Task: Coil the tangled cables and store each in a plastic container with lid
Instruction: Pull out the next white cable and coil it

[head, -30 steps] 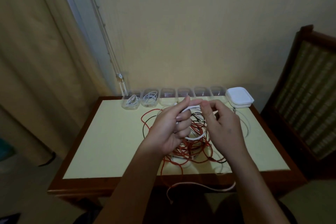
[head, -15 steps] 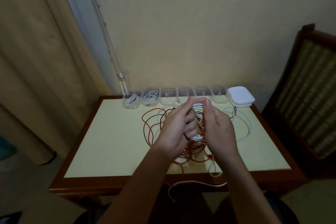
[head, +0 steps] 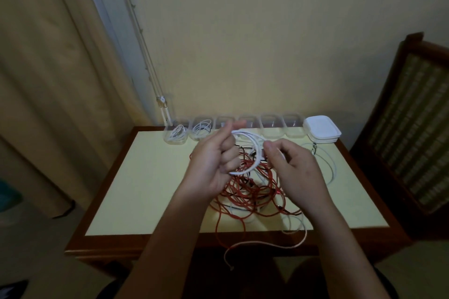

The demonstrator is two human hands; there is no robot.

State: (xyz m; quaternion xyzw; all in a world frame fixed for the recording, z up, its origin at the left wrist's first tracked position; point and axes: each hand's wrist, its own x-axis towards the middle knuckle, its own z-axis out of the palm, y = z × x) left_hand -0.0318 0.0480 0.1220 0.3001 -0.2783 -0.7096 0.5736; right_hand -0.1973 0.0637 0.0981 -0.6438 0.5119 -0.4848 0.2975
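Observation:
My left hand (head: 216,162) grips a coil of white cable (head: 257,153) held above the table, its loops curving out to the right of my fingers. My right hand (head: 291,165) pinches the same white cable at the coil's right side. Below both hands lies a tangle of red, black and white cables (head: 252,192) on the yellow tabletop. A row of clear plastic containers (head: 272,127) lines the far edge; the two at the left (head: 176,135) each hold a coiled white cable. A stack of white lids (head: 323,130) sits at the row's right end.
The table (head: 145,189) has a brown wooden rim and stands against a wall. A white cable end (head: 267,245) hangs over the near edge. A wooden chair (head: 413,128) stands to the right and a curtain (head: 60,80) hangs at the left.
My hands have drawn apart after meeting at the coil. The right hand has moved right along the white cable and the loop now shows wider between them.

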